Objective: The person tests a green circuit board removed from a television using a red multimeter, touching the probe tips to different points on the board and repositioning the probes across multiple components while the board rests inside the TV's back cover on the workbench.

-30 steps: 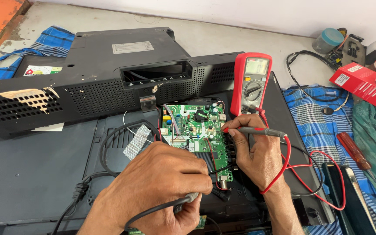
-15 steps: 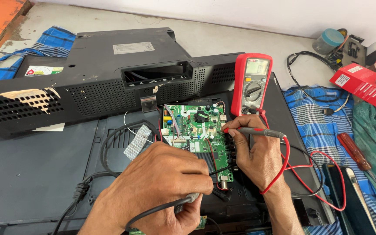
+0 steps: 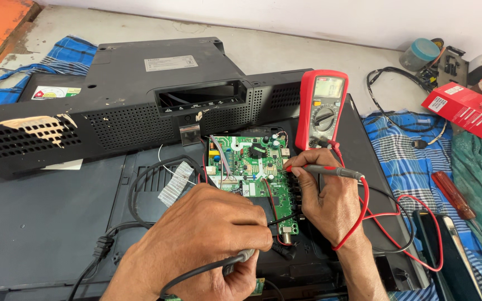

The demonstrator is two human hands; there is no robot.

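A green circuit board (image 3: 255, 167) lies inside an opened flat television (image 3: 46, 223) on the floor. My left hand (image 3: 207, 234) is closed around a black probe with a grey cable, its tip down at the board's lower edge. My right hand (image 3: 324, 195) pinches a red probe (image 3: 330, 170), whose tip touches the board's right side. A red multimeter (image 3: 322, 108) leans upright just behind my right hand, with red and black leads (image 3: 386, 228) looping from it to the probes.
The television's detached black back cover (image 3: 112, 106) lies behind the board. A red-handled screwdriver (image 3: 453, 195), a dark phone-like slab (image 3: 447, 256) and a red box (image 3: 470, 111) rest on blue checked cloth at right. A jar (image 3: 419, 54) and small parts sit at the back right.
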